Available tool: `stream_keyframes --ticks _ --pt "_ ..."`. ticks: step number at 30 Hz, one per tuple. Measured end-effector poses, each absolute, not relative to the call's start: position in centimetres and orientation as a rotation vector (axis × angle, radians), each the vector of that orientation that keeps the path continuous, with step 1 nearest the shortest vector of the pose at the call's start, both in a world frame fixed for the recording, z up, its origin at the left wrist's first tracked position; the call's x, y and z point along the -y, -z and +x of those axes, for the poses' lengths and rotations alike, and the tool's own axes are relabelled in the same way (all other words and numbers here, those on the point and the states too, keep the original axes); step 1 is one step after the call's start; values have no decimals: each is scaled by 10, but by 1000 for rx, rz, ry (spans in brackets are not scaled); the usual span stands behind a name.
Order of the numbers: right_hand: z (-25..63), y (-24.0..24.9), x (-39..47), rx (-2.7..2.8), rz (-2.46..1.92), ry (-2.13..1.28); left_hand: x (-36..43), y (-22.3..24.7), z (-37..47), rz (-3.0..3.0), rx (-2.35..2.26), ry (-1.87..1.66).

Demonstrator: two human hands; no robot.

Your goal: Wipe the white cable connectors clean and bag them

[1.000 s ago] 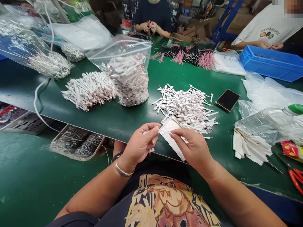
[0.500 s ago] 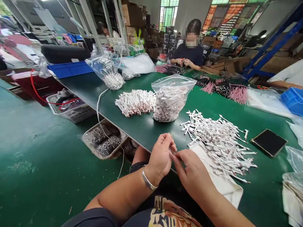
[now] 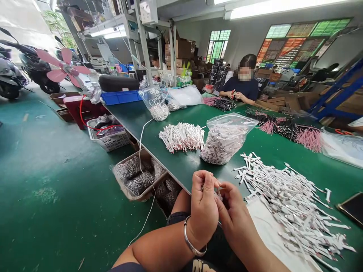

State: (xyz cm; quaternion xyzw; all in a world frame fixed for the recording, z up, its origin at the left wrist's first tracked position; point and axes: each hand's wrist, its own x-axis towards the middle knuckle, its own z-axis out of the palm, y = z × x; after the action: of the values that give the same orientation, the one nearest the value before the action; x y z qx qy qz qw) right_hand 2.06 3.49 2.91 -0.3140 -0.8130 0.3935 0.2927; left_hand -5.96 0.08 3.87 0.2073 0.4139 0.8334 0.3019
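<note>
My left hand, with a silver bangle at the wrist, is closed in a pinch near the table's front edge. My right hand is closed against it, fingertips touching or nearly so. Between them shows a bit of a short white cable, mostly hidden by the fingers. To the right, a loose pile of short white cables lies partly on a white cloth. Beyond my hands stands a clear zip bag full of similar white cables. Left of the bag lies a neater row of white cables.
A phone lies at the right. Across the green table, a person handles something small behind pink and black wire bundles. A white cord hangs over the left edge, above a box of bagged parts.
The view has turned left and up, so things appear shifted right and lower. My left hand has turned more upright, and both hands have stayed together.
</note>
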Motion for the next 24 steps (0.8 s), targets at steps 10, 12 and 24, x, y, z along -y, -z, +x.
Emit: stream_keyframes --ticks 10,12,24 --pt "16 -29 -41 2471 -621 -794 1 -33 -65 563 -1250 -2175" --pt "15 -27 -44 2496 -567 -676 0 -32 -63 601 -1258 -2172" --pt "29 -146 -156 2461 -503 269 -13 -9 -118 1020 -1471 -2203"
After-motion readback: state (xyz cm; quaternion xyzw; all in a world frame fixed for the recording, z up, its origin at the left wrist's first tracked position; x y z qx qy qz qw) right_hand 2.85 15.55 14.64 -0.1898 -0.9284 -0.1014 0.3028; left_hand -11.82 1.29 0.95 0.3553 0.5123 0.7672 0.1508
